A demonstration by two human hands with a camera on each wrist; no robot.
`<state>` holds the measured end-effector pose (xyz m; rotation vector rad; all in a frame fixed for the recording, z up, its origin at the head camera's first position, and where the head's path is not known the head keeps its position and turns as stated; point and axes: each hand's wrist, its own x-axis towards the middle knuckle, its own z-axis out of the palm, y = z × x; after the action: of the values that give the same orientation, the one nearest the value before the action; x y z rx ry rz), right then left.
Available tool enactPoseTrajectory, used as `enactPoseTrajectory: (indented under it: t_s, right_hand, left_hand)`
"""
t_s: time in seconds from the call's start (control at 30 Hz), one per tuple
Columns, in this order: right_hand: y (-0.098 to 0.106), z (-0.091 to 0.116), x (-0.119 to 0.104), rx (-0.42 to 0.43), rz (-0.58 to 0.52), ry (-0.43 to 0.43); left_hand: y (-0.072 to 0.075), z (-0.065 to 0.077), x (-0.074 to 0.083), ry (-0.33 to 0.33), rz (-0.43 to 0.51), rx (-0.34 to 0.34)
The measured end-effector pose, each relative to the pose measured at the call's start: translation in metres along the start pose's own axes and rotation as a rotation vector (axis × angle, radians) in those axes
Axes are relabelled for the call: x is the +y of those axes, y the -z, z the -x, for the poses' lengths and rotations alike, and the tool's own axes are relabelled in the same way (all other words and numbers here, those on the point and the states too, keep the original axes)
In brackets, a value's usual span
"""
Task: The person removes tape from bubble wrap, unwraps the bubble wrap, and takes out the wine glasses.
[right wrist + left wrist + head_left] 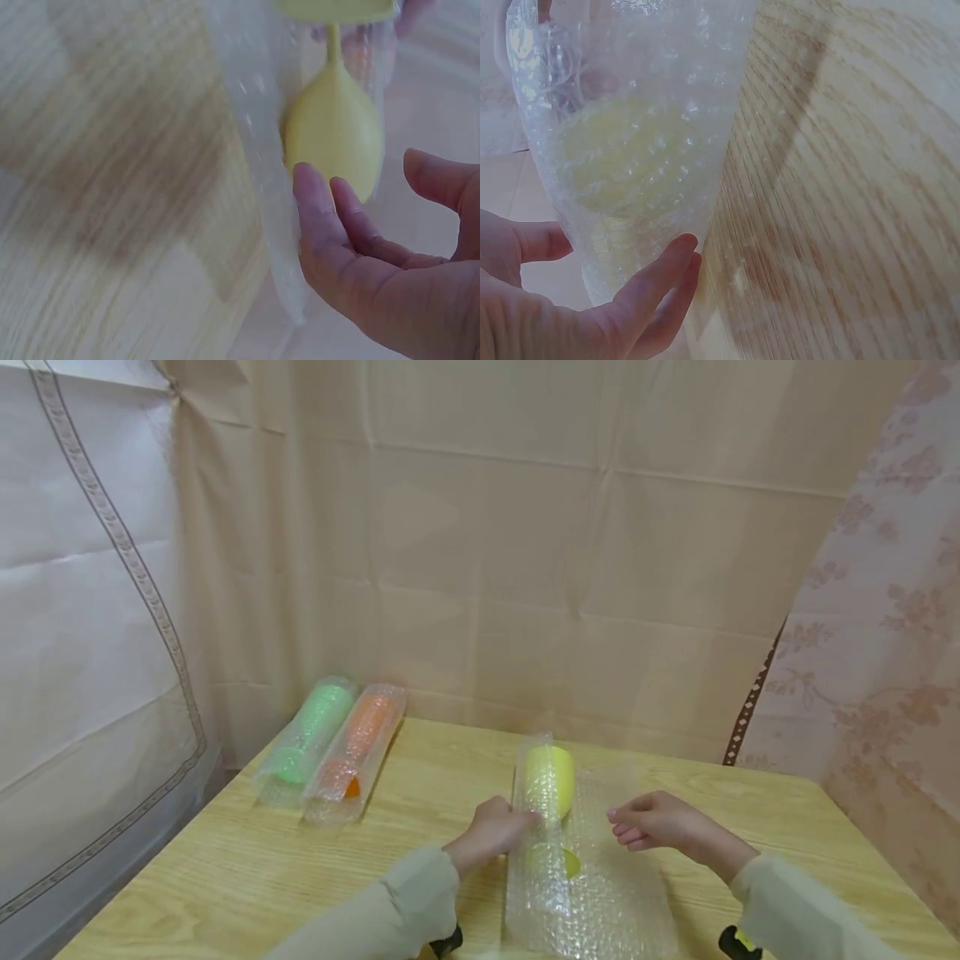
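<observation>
Two wrapped glasses (363,731) lie far left; the left hand (492,828) grips bubble wrap (618,889) part-folded over a yellow glass (564,777) on the table (442,756), where slackening could let it spring open; the right hand (663,822), thumb spread, holds nothing

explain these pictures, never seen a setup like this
No machine here: a person works with a bare left hand and right hand. The wide picture comes from a camera worn on the head; the two close ones come from a camera on each wrist. On the wooden table, a wrapped green item and a wrapped orange item lie side by side. Between the hands, a yellow goblet lies on a sheet of bubble wrap, one side folded partly over it. The left hand holds that folded side; the right hand, near the goblet, seems to hold nothing.
</observation>
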<state>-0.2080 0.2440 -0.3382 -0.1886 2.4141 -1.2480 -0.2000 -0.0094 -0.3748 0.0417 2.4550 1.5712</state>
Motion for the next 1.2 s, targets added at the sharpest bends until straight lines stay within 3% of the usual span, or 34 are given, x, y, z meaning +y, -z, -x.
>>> enactPoseTrajectory:
  t_s: [0.27,0.5,0.6,0.73,0.9,1.2]
  right_hand:
    - [-0.024,0.012,0.002,0.028,0.170,0.067]
    - [-0.045,0.021,0.013,0.053,0.359,0.253]
    - [-0.052,0.023,0.018,0.076,0.391,0.325]
    - [-0.062,0.025,0.022,0.133,0.418,0.356]
    - [-0.072,0.027,0.026,0.201,0.574,0.449]
    - [-0.080,0.035,0.028,0.138,0.690,0.502]
  left_hand:
    - [0.001,0.002,0.002,0.015,-0.003,0.000]
    - [0.001,0.003,0.003,0.013,-0.002,-0.004]
    - [0.001,0.002,0.002,0.017,-0.005,-0.007]
    - [0.001,0.001,0.001,0.014,-0.009,-0.004]
    - [0.002,0.001,0.001,0.018,-0.008,-0.005]
    - [0.002,0.001,0.000,0.035,-0.012,-0.005]
